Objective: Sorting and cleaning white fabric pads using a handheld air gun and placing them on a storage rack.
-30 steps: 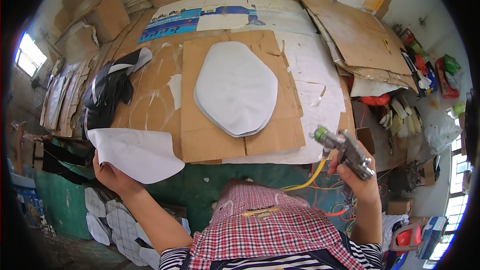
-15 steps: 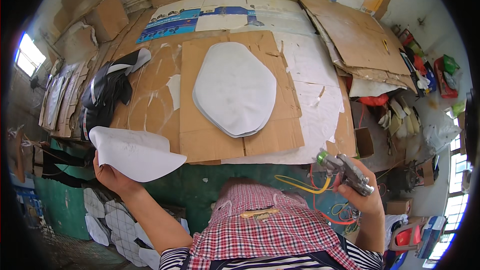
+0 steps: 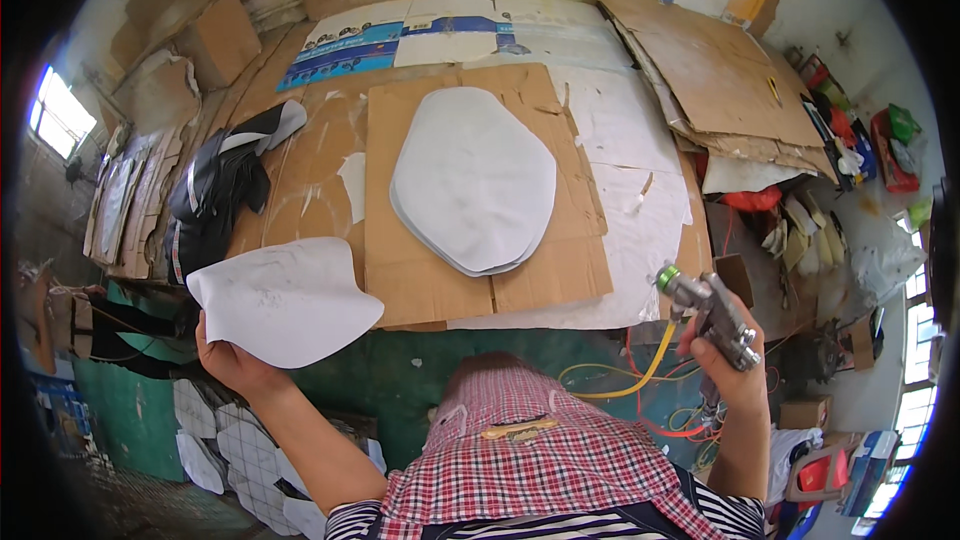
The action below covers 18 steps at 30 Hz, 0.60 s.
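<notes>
Off the worktop's (image 3: 640,240) near-left corner, the left hand (image 3: 232,360) grips 1 white sheet (image 3: 285,300) by its lower edge, fingers clenched on it. A stack of white sheets (image 3: 472,180) lies mid-worktop on cardboard (image 3: 400,270). Past the near-right edge, the right hand (image 3: 728,365) grasps a metal spray gun (image 3: 710,312), fingers wrapped round it.

White floppy sheet (image 3: 285,302), curved, held up at the table's left edge. Metal spray gun (image 3: 712,314), green-tipped nozzle, gripped and tilted at the right edge.
</notes>
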Each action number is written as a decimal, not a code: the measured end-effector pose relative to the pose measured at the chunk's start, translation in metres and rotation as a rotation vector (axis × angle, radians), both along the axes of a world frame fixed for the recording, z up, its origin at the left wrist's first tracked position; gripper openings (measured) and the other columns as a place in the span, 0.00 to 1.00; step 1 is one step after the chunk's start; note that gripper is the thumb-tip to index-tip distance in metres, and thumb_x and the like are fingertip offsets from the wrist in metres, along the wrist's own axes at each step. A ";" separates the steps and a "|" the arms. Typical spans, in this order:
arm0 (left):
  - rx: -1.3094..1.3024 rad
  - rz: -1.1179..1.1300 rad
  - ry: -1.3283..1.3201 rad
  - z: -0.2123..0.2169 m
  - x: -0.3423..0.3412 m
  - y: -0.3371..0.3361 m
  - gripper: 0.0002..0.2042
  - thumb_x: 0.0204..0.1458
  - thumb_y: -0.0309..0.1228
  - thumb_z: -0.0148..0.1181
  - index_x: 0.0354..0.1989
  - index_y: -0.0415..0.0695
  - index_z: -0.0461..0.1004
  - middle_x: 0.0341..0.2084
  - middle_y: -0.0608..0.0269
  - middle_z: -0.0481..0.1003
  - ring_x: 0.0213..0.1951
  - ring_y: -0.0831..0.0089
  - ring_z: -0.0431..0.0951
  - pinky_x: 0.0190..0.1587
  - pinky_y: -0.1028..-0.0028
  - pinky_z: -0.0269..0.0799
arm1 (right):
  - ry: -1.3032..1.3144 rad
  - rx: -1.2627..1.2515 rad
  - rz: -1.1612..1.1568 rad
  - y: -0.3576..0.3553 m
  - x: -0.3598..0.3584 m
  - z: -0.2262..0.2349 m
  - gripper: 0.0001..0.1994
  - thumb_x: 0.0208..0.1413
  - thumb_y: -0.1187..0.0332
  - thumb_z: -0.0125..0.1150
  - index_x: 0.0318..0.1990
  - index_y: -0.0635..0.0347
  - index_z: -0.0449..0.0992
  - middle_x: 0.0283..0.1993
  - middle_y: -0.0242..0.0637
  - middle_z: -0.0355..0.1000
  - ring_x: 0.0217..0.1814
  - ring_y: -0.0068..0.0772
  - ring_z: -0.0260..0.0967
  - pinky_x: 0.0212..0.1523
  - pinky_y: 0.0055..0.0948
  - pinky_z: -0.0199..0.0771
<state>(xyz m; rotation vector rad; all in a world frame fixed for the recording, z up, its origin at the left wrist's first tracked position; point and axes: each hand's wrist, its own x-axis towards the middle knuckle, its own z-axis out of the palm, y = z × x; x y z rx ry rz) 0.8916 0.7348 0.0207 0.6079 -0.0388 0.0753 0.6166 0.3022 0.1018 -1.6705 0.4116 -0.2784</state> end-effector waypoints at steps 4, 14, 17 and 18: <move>-0.033 -0.009 0.042 0.009 -0.006 -0.007 0.14 0.58 0.26 0.42 0.45 0.30 0.70 0.41 0.49 0.75 0.42 0.58 0.78 0.47 0.61 0.76 | 0.011 -0.050 -0.013 -0.007 -0.013 0.001 0.27 0.49 0.73 0.64 0.57 0.70 0.64 0.36 0.31 0.70 0.37 0.18 0.67 0.40 0.19 0.69; 0.166 0.191 -0.062 -0.009 0.000 0.010 0.10 0.53 0.19 0.54 0.44 0.31 0.70 0.39 0.52 0.75 0.37 0.67 0.79 0.42 0.67 0.79 | 0.030 0.002 0.154 -0.003 -0.006 -0.004 0.28 0.47 0.76 0.65 0.58 0.68 0.64 0.36 0.30 0.71 0.38 0.19 0.67 0.39 0.21 0.68; 0.248 0.252 -0.077 -0.003 -0.004 0.008 0.10 0.53 0.17 0.52 0.44 0.31 0.71 0.39 0.52 0.76 0.37 0.65 0.79 0.41 0.67 0.79 | 0.040 -0.076 0.175 -0.006 -0.009 -0.007 0.28 0.48 0.77 0.64 0.59 0.67 0.63 0.36 0.31 0.71 0.38 0.20 0.67 0.40 0.21 0.69; 0.137 0.160 -0.059 -0.001 -0.002 0.012 0.10 0.54 0.19 0.50 0.44 0.31 0.71 0.39 0.51 0.76 0.37 0.64 0.79 0.41 0.66 0.79 | -0.005 -0.089 0.143 -0.007 -0.005 -0.008 0.28 0.48 0.77 0.64 0.58 0.67 0.63 0.36 0.32 0.71 0.37 0.20 0.67 0.40 0.21 0.69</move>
